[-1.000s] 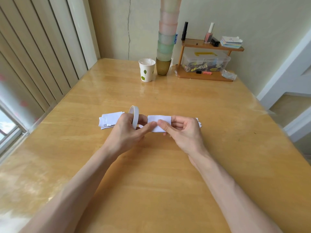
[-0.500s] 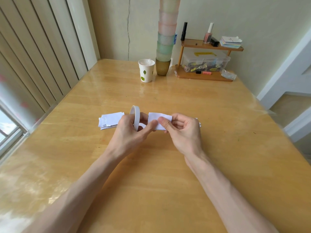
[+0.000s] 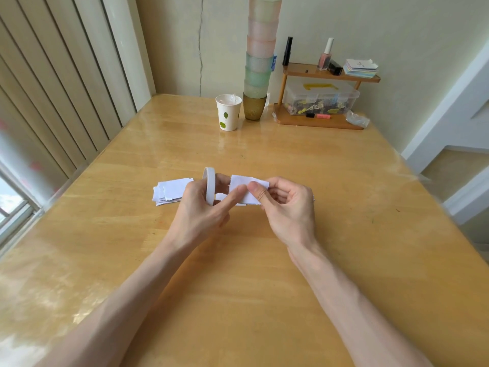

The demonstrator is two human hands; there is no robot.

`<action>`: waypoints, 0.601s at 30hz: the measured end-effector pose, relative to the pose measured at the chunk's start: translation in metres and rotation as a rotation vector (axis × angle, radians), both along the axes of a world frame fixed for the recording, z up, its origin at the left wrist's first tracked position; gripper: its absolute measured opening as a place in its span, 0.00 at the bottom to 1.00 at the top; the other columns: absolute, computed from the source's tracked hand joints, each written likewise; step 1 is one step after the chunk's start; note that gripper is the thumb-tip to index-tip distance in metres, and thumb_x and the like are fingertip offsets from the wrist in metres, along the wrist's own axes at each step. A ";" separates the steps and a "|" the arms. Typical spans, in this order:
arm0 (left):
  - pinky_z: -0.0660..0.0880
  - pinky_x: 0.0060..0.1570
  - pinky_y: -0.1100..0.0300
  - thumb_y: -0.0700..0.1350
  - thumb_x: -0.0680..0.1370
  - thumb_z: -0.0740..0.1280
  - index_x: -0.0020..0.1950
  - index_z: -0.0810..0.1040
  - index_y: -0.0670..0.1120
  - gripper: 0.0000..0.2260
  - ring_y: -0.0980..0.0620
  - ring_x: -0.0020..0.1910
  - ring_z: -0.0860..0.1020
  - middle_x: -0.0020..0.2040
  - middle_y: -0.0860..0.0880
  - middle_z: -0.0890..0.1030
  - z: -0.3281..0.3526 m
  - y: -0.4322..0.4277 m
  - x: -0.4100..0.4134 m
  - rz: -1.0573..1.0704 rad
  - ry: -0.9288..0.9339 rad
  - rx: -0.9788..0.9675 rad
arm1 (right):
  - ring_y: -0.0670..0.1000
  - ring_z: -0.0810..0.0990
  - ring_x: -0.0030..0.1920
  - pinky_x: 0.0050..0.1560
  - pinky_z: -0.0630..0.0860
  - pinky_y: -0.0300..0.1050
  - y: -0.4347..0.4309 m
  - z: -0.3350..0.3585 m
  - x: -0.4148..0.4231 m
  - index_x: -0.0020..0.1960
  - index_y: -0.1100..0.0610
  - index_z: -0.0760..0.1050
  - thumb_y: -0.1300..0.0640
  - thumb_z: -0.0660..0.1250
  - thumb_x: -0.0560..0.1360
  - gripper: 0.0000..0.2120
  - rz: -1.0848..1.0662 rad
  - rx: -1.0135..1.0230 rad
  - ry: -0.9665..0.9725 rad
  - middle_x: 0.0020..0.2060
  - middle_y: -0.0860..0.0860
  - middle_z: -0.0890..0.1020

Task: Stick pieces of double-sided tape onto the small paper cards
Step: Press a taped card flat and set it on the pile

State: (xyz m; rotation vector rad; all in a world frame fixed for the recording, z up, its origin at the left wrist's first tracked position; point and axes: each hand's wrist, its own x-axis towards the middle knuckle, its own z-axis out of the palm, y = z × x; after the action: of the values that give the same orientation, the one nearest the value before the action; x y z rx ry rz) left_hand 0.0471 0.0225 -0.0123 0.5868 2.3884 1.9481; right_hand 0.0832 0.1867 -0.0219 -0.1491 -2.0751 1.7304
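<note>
Head cam: left grip curled round tape roll, right grip pinching card. Looks mid-sticking; next needs tearing the tape free.

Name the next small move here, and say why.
Probably press the loose end of the tape roll onto the card: the left hand holds the roll upright at the card's left edge, while the right hand pinches the card's right side, steadying it.

Slightly higher: card, left hand, right hand.
</note>
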 end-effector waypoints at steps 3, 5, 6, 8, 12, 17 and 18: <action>0.64 0.25 0.62 0.50 0.81 0.72 0.46 0.83 0.42 0.12 0.48 0.24 0.69 0.33 0.34 0.79 0.001 -0.002 -0.001 0.028 0.011 0.011 | 0.48 0.82 0.35 0.41 0.78 0.42 -0.002 0.001 0.003 0.48 0.60 0.83 0.51 0.78 0.75 0.13 0.055 -0.080 -0.061 0.37 0.59 0.85; 0.64 0.24 0.64 0.49 0.81 0.72 0.45 0.82 0.41 0.11 0.49 0.23 0.68 0.29 0.39 0.79 0.001 -0.001 -0.001 0.046 0.011 0.027 | 0.47 0.85 0.38 0.44 0.79 0.40 -0.002 0.000 0.003 0.51 0.58 0.84 0.51 0.79 0.74 0.12 0.083 -0.118 -0.105 0.37 0.50 0.87; 0.64 0.24 0.64 0.49 0.81 0.72 0.45 0.82 0.41 0.11 0.50 0.22 0.67 0.29 0.40 0.78 0.002 -0.001 0.000 0.053 0.013 0.034 | 0.46 0.85 0.37 0.44 0.78 0.38 -0.001 0.000 0.003 0.48 0.60 0.84 0.53 0.78 0.75 0.11 0.089 -0.106 -0.099 0.35 0.48 0.87; 0.64 0.24 0.64 0.49 0.81 0.72 0.45 0.80 0.42 0.11 0.48 0.23 0.67 0.32 0.36 0.78 0.003 0.001 0.001 0.050 0.018 0.059 | 0.44 0.84 0.35 0.42 0.77 0.35 0.000 0.001 0.002 0.44 0.62 0.83 0.56 0.77 0.76 0.10 0.091 -0.080 -0.072 0.33 0.50 0.86; 0.63 0.24 0.59 0.52 0.80 0.72 0.45 0.81 0.41 0.14 0.47 0.24 0.67 0.30 0.34 0.75 0.002 0.002 0.001 0.057 0.027 0.076 | 0.44 0.84 0.35 0.43 0.79 0.36 -0.001 0.002 0.003 0.46 0.64 0.84 0.57 0.77 0.76 0.09 0.129 -0.069 -0.067 0.36 0.54 0.87; 0.61 0.25 0.61 0.50 0.81 0.72 0.45 0.79 0.35 0.17 0.49 0.24 0.65 0.24 0.47 0.72 -0.002 0.000 -0.002 0.079 0.010 0.083 | 0.48 0.86 0.39 0.49 0.82 0.43 -0.004 0.001 0.004 0.50 0.62 0.84 0.57 0.76 0.77 0.08 0.162 -0.089 -0.099 0.39 0.53 0.88; 0.62 0.25 0.63 0.49 0.81 0.72 0.45 0.79 0.35 0.17 0.51 0.23 0.66 0.24 0.49 0.72 -0.002 0.001 -0.001 0.079 0.012 0.076 | 0.48 0.86 0.38 0.49 0.83 0.42 -0.004 0.002 0.004 0.50 0.62 0.84 0.58 0.76 0.78 0.07 0.155 -0.084 -0.093 0.39 0.53 0.88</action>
State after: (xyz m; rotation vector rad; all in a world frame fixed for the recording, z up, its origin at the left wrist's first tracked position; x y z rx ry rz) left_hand 0.0460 0.0231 -0.0138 0.5155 2.3893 2.0802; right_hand 0.0873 0.1822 -0.0202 -0.0978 -2.1298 1.9379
